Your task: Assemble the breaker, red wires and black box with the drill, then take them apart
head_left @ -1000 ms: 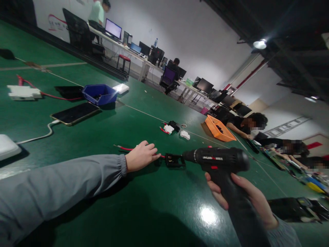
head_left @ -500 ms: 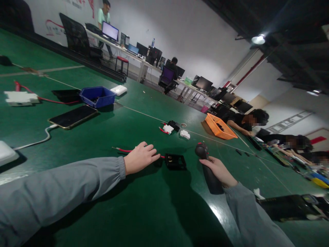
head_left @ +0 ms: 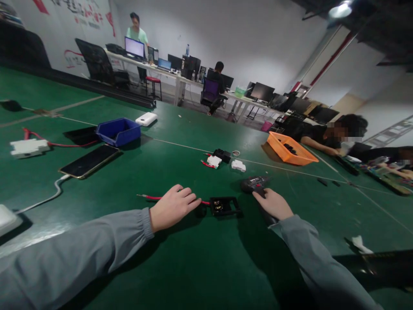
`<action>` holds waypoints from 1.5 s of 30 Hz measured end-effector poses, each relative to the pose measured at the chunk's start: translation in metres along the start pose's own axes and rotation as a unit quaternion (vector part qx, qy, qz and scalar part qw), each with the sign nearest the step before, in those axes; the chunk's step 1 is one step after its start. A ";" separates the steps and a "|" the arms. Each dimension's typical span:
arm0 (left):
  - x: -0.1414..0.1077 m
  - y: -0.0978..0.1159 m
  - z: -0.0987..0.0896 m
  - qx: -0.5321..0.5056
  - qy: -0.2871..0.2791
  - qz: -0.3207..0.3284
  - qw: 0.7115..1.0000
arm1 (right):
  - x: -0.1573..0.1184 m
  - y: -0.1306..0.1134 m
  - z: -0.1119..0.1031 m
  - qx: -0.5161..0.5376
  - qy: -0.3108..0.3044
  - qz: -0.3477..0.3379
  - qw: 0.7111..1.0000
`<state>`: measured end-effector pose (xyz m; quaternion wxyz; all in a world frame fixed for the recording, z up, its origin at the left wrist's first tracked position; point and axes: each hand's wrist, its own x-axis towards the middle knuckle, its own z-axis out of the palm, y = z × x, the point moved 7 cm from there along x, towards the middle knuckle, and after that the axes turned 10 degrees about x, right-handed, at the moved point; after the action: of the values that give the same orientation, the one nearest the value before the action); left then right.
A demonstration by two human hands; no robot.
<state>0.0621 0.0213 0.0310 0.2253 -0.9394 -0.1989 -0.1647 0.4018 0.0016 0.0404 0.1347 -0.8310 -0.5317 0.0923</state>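
The left hand (head_left: 175, 207), fingers bent, rests over the red wire (head_left: 151, 197) beside the black housing (head_left: 225, 206) on the green desk (head_left: 193, 258), while the right hand (head_left: 273, 204) grasps the black drill (head_left: 255, 184) near it.

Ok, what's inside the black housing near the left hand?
Gold-coloured metal parts show inside the black housing, at the end nearer the left hand, where the red wire meets it. What lies beneath those parts is covered.
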 end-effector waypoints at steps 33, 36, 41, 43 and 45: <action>0.010 0.004 -0.003 0.018 -0.030 -0.003 0.999 | -0.075 -0.065 0.048 0.251 -0.037 -0.328 0.910; 0.011 0.004 -0.008 0.024 -0.014 -0.015 1.000 | -0.079 -0.065 0.042 0.242 -0.003 -0.353 0.904; 0.007 0.020 -0.033 0.015 0.068 0.027 0.997 | -0.099 -0.071 0.024 0.248 0.064 -0.445 0.858; 0.001 0.044 -0.049 -0.037 0.107 0.112 0.987 | -0.118 -0.084 0.026 0.235 0.025 -0.510 0.827; -0.007 0.072 -0.057 -0.123 0.078 0.207 0.967 | -0.144 -0.102 0.035 0.192 -0.038 -0.580 0.790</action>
<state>0.0759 -0.0679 0.0505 0.1521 -0.9649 0.0396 -0.2106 0.2439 -0.0843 0.0415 0.2999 -0.3190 -0.8899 0.1283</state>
